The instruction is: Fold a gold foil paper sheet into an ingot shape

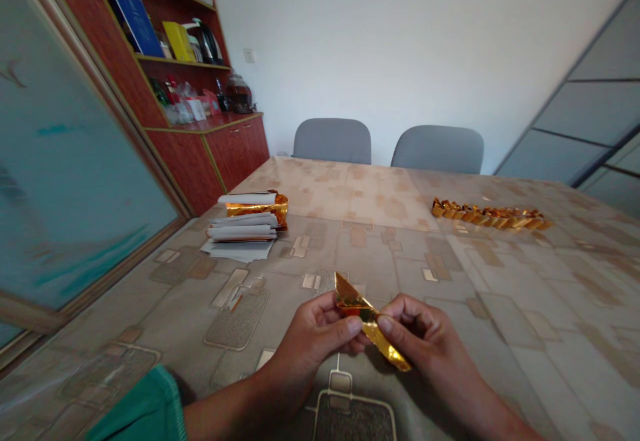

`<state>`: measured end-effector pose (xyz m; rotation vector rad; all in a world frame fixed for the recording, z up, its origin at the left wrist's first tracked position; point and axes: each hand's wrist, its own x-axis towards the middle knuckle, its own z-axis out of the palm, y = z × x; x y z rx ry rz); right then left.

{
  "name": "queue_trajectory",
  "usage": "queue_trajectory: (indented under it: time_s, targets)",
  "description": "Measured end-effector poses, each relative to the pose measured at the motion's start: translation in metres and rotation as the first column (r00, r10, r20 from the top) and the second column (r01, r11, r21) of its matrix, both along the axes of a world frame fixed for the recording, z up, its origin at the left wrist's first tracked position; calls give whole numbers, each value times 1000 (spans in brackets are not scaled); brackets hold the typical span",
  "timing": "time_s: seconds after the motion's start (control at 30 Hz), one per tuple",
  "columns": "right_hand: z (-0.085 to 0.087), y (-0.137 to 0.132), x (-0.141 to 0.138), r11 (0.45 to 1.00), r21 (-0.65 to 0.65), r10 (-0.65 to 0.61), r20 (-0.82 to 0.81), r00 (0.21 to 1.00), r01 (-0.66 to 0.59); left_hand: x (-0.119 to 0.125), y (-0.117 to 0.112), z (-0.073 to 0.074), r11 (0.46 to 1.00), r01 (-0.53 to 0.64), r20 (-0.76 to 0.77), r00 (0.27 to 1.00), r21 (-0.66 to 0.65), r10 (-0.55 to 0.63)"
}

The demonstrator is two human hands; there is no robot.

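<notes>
Between both hands, just above the table, is a folded strip of shiny gold foil paper (385, 346) with one pointed end up and to the left. My left hand (320, 334) pinches it near the middle, thumb on top. From the right, my right hand (425, 341) grips the same piece between thumb and curled fingers. Farther off at the left lies a stack of paper sheets (245, 233), pale grey on one side and gold on the other. At the far right sits a row of folded gold pieces (490, 215) set close together.
A patterned cloth covers the table (350, 201). Behind its far edge stand two grey chairs (333, 139). A red-brown cabinet (200, 161) with bottles and boxes is at the left, beside a frosted glass door (75, 161).
</notes>
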<state>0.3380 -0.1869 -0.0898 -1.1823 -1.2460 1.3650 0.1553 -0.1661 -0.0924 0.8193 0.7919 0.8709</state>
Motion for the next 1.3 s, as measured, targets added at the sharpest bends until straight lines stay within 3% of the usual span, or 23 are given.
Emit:
queue_trajectory:
  time_s: [0.33, 0.57, 0.67, 0.73, 0.83, 0.97, 1.2, 1.3]
  targets:
    - [-2, 0, 0, 997, -43, 66, -82, 994, -70, -4, -1, 5, 992, -28, -139, 989, 126, 46]
    - [-7, 10, 13, 972, -159, 149, -166, 975, -176, -10, 1, 4, 983, -53, 9, 999, 175, 52]
    - [-5, 13, 19, 965, -144, 206, -109, 973, -220, -14, 6, 4, 984, -56, -32, 998, 169, 62]
    - [-1, 12, 22, 957, -124, 257, -49, 965, -262, -16, 9, 5, 987, 3, -79, 997, 158, 10]
    - [3, 10, 23, 933, -107, 350, 34, 936, -344, -17, 13, 8, 983, 173, -91, 982, 54, -168]
    - [5, 6, 21, 902, -60, 431, 148, 890, -427, -16, 15, 8, 925, 379, -273, 888, -23, -371]
    - [3, 5, 17, 909, -4, 410, 203, 889, -418, -16, 13, 1, 867, 485, -371, 788, -117, -491]
    - [3, 8, 17, 939, 120, 285, 248, 926, -322, -15, 11, 2, 857, 490, -319, 795, -161, -515]
